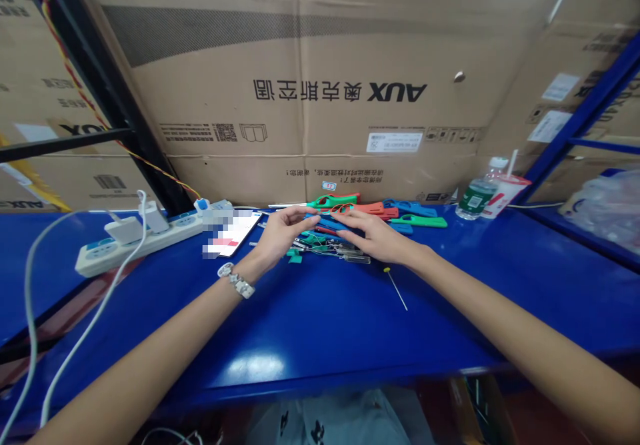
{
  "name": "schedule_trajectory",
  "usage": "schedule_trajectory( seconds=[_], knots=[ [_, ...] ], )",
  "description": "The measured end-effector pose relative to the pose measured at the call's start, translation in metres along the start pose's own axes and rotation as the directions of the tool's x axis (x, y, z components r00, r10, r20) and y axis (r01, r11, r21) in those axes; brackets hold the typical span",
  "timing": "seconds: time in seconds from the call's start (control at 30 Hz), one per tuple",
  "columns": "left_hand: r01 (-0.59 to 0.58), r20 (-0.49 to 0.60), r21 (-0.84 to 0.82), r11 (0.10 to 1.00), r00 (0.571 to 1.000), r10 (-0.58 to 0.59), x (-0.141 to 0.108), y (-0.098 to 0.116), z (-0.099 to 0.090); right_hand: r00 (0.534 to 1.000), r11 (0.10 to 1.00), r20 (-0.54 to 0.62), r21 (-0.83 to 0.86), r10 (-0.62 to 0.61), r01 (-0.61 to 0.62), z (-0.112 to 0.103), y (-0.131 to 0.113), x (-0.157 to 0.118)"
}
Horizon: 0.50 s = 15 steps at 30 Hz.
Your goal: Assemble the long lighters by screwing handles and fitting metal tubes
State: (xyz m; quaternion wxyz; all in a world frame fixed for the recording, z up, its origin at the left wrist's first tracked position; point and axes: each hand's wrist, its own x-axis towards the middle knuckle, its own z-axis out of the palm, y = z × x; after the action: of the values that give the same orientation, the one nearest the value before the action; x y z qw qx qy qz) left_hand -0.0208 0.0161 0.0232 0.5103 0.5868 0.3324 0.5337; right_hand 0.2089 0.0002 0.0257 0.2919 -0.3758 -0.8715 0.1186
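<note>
Several long-nosed lighters lie in a pile at the back middle of the blue table, among them a green lighter (335, 200) and an orange one (370, 210). Small metal and green parts (350, 252) lie along the pile's near side. My left hand (287, 232) is over the left part of the pile, fingers bent and close together; what they hold, if anything, is too small to tell. My right hand (373, 233) reaches in from the right over the blue pieces, its fingers apart, with nothing visible gripped. A yellow-headed screwdriver (397, 288) rests nearer the front edge.
To the left are a phone (235, 237) and a white power strip (175, 230) with plugs and cables. A bottle (475, 195) and a red-white cup (505, 195) stand at the back right. Behind the blue table (320, 318) are large cardboard boxes (300, 52).
</note>
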Motion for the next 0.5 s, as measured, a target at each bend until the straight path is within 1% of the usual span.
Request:
schedule_trajectory(
  seconds=[0.07, 0.2, 0.27, 0.3, 0.37, 0.43, 0.5],
  knots=[
    [-0.003, 0.022, 0.044, 0.999, 1.0, 0.002, 0.01, -0.001, -0.004, 0.999, 1.0, -0.023, 0.02, 0.023, -0.023, -0.005, 0.004, 0.004],
    [0.001, -0.026, 0.053, 0.999, 1.0, 0.001, 0.027, -0.008, -0.004, 0.992, 0.992, -0.054, 0.057, 0.115, -0.112, -0.017, 0.011, 0.013],
    [-0.014, 0.018, 0.069, 0.998, 1.0, 0.013, 0.034, -0.01, -0.002, 0.992, 0.993, -0.056, 0.034, 0.114, -0.113, -0.021, 0.015, 0.015],
    [-0.044, 0.054, 0.104, 0.994, 0.998, 0.039, 0.036, -0.01, -0.002, 0.992, 0.994, -0.057, 0.019, 0.108, -0.108, -0.023, 0.018, 0.014],
    [-0.159, 0.141, 0.241, 0.957, 0.982, 0.128, 0.042, -0.008, 0.0, 0.992, 0.994, -0.062, -0.006, 0.107, -0.108, -0.026, 0.024, 0.011],
    [-0.311, 0.246, 0.394, 0.865, 0.942, 0.227, 0.05, -0.002, 0.004, 0.99, 0.993, -0.075, -0.02, 0.118, -0.12, -0.029, 0.032, 0.006],
    [-0.424, 0.341, 0.461, 0.78, 0.896, 0.285, 0.064, 0.003, 0.011, 0.987, 0.991, -0.101, -0.033, 0.125, -0.129, -0.036, 0.041, 0.002]
  ],
)
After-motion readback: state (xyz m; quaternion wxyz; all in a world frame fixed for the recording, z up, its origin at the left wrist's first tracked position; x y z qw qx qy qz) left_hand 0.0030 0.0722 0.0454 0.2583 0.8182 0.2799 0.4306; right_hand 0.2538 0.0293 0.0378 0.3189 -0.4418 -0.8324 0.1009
